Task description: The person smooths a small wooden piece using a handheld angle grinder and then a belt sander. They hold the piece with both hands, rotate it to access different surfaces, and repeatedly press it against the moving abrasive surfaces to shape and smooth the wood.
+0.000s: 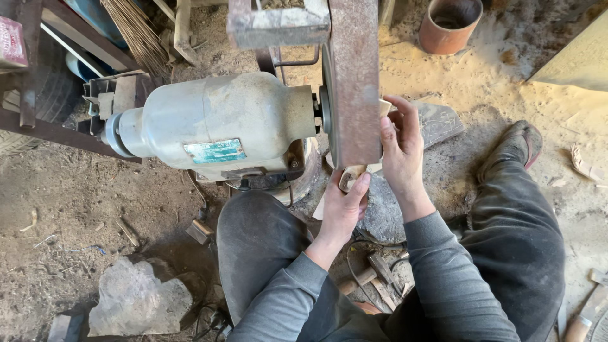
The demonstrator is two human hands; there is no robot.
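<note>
Wooden piece (352,175), pale and small, is held against the sanding belt (352,82), pressed to that belt's right-hand face near its lower end. The piece is gripped from below by the left hand (342,208), whose thumb and fingers are closed around its rounded lower end just under the belt's bottom edge. The upper end of the wood is pinned by the right hand (399,149), fingers curled over it beside the belt's right edge, so that only a pale corner is seen above the fingertips. Both hands are clenched on the same piece, and most of it is hidden between them and the belt.

The belt itself, a rusty brown vertical strip, is seen running up out of the frame. Directly to the belt's left, a grey electric motor (215,123) is mounted on its side, with a blue-green plate on its housing. Below the belt, a flat grey stone (380,218) is lodged between the person's knees, and dark trousers and grey sleeves are seen framing it. To the belt's upper right, a terracotta pot (449,24) is stood on sawdust-covered ground. Further right of the belt, a worn shoe (516,147) is planted in the dust. Far down to the belt's lower left, a larger rock (136,303) is lying on bare earth. Wood offcuts (373,282) are scattered below the belt, under the forearms.
</note>
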